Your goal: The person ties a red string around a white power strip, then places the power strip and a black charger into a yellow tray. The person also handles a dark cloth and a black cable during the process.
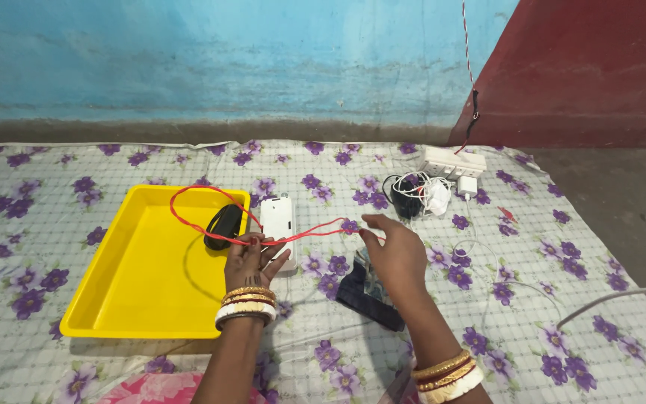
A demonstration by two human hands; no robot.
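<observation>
my left hand (252, 258) is palm up with fingers loosely curled, and the red cable (211, 196) runs across them; whether those fingers actually clamp it i cannot tell. my right hand (396, 254) pinches the other stretch of the same cable between thumb and fingertips, just right of the left hand. from the left hand the cable loops away over the far corner of the yellow tray (121, 292), which sits immediately left of that hand. a black oval device (222, 226) rests at the tray's near-right rim, just beyond my left fingers. a white rectangular device (278, 219) lies flat between the two hands, partly under the left fingertips. a dark folded item (364, 299) lies below my right wrist.

surface: a white sheet (547, 299) printed with purple flowers, spread over the floor. beyond my right hand are a white power strip (454, 160) and a tangle of black and white cables (416, 194) with a plug-in adapter. a white lead crosses the sheet at far right.

room: a blue painted wall (226, 60) beyond both hands, a dark red surface (585, 67) beyond the right.
</observation>
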